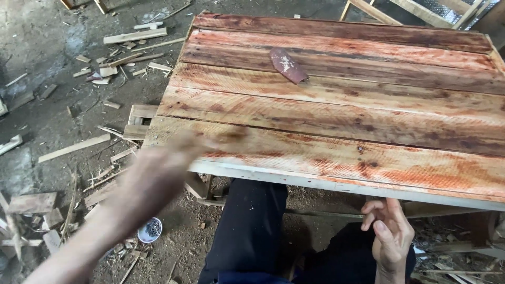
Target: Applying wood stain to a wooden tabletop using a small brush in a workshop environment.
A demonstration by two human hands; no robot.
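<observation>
A wide panel of reddish-stained planks [336,115] lies flat in front of me. My left hand [173,163] is blurred with motion at the panel's near left corner, just over its edge; nothing shows in it. My right hand [390,231] hangs below the panel's front edge over my dark trousers, fingers loosely curled and apart, holding nothing. A dark red, leaf-shaped scrap [287,64] rests on the planks toward the far side.
Wood offcuts and splinters [121,58] litter the dirt floor at left. A small white cup with dark contents [150,230] stands on the floor by my left leg. Timber frames [421,8] lean beyond the panel's far edge.
</observation>
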